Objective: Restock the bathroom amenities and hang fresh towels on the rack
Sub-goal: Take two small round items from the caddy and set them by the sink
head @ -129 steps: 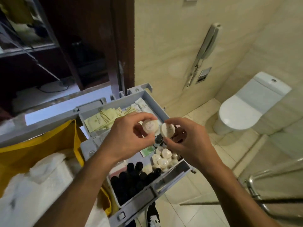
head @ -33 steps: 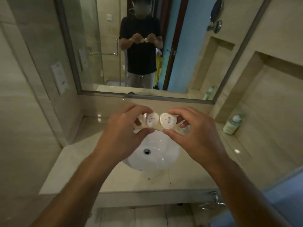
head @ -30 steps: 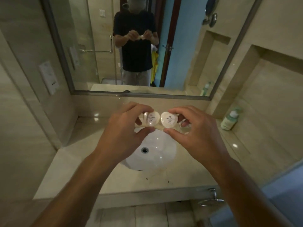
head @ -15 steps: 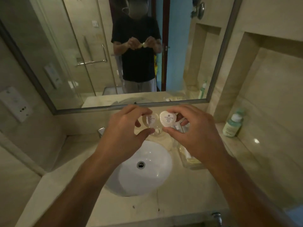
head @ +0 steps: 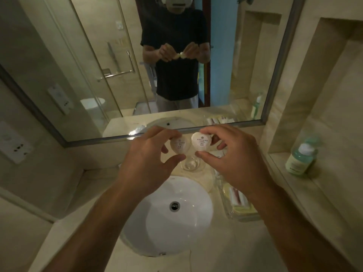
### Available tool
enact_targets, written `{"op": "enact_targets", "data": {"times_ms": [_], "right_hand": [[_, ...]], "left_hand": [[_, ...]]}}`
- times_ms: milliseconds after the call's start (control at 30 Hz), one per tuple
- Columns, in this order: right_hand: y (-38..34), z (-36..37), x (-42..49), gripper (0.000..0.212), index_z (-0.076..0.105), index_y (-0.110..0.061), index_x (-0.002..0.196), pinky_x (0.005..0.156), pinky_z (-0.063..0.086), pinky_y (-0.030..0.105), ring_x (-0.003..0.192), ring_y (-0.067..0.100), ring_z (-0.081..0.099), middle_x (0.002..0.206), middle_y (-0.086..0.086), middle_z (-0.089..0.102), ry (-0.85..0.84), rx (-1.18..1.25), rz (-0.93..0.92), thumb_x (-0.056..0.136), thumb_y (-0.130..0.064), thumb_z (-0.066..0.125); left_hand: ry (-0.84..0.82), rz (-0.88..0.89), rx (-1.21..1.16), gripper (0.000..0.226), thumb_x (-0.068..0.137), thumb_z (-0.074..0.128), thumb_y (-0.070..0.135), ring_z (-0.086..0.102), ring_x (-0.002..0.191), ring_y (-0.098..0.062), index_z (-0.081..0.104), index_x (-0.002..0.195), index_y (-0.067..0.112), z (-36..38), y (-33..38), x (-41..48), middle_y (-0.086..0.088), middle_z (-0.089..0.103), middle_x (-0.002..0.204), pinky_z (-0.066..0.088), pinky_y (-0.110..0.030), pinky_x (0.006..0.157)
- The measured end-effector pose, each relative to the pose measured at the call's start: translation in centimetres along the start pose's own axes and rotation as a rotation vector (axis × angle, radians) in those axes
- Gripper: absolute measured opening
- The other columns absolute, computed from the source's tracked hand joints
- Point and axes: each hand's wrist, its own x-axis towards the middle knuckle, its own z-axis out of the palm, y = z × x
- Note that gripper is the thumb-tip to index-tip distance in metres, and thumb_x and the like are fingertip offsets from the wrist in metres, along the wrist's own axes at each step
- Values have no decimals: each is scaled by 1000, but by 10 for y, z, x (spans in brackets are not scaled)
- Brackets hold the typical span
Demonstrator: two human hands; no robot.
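Observation:
My left hand (head: 149,163) pinches a small round white soap packet (head: 179,144) between thumb and fingers. Beside it my right hand (head: 233,160) pinches a second white soap packet (head: 201,141) with printed lettering. Both packets are held side by side, nearly touching, above the back of the white sink basin (head: 188,228). Below them a small clear glass dish (head: 191,163) stands on the counter. A clear amenity tray (head: 237,205) with wrapped items lies right of the basin, partly hidden by my right forearm.
A large mirror (head: 98,75) covers the wall behind the beige counter (head: 225,252) and reflects a person and a glass shower door. A green bottle (head: 300,160) stands in a wall niche at the right. A wall socket plate (head: 13,142) is at the left.
I turned from the supply cart to the sink counter, carrying both packets. Over the last second I came closer to the basin; the hands keep the same grip.

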Motion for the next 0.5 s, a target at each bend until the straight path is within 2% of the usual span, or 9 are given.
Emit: {"op": "enact_targets", "data": {"times_ms": [233, 367, 500], "right_hand": [[11, 30, 25, 49, 71, -20, 116, 70, 42, 2, 80, -6, 56, 107, -10, 68, -18, -41, 40, 72, -26, 90], [7, 52, 44, 48, 71, -20, 115, 72, 41, 3, 82, -2, 57, 104, -14, 66, -14, -96, 67, 71, -24, 91], [6, 74, 62, 47, 72, -21, 113, 73, 38, 1, 80, -8, 55, 101, -17, 62, -5, -165, 87, 70, -22, 91]], "left_hand": [[-18, 5, -70, 48, 79, 81, 37, 54, 76, 4, 63, 124, 33, 18, -46, 29, 21, 51, 103, 40, -11, 64], [-18, 46, -131, 46, 77, 84, 37, 56, 77, 2, 66, 119, 32, 23, -79, 51, 17, 59, 108, 44, -14, 64], [-20, 69, -199, 44, 76, 84, 38, 58, 78, 1, 67, 117, 31, 31, -113, 71, 16, 61, 111, 49, -17, 65]]}}
